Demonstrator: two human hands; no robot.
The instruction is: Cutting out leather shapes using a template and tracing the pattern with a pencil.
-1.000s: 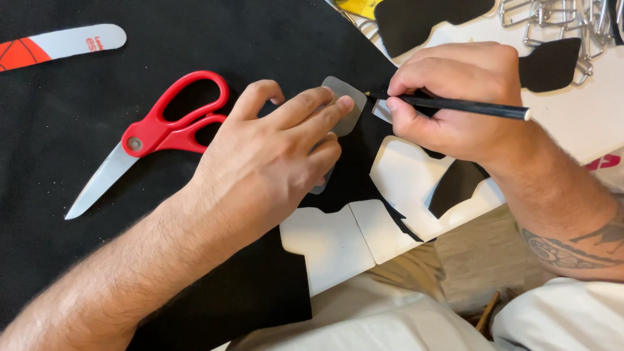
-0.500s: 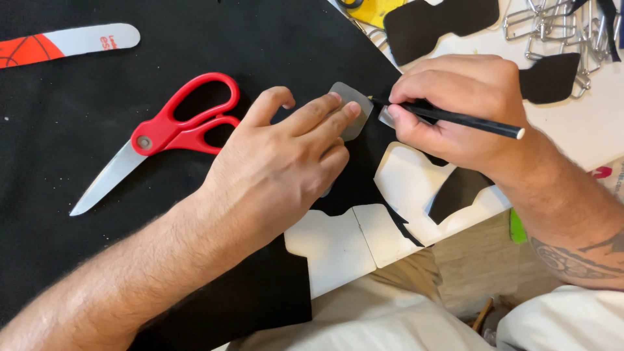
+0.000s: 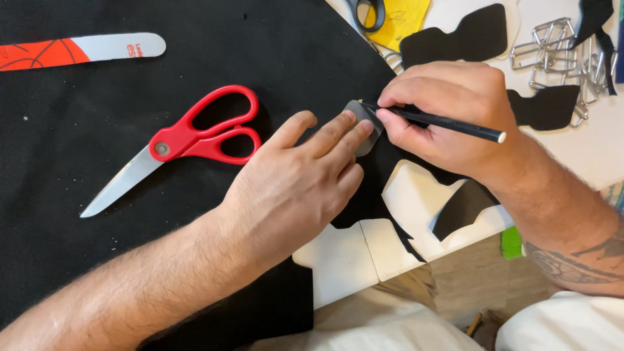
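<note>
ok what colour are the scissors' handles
Red plastic handles on the steel-bladed scissors, clear in the head view.

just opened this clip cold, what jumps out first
The two hands meet at the middle: the left hand presses a small grey template flat on the black fabric, while the right hand traces its edge with a black pen. Red-handled scissors lie shut on the fabric, left of the hands. Metal clips sit piled at the top right.

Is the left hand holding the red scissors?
No, the left hand presses a small grey template flat, while the red scissors lie untouched beside it.
</note>
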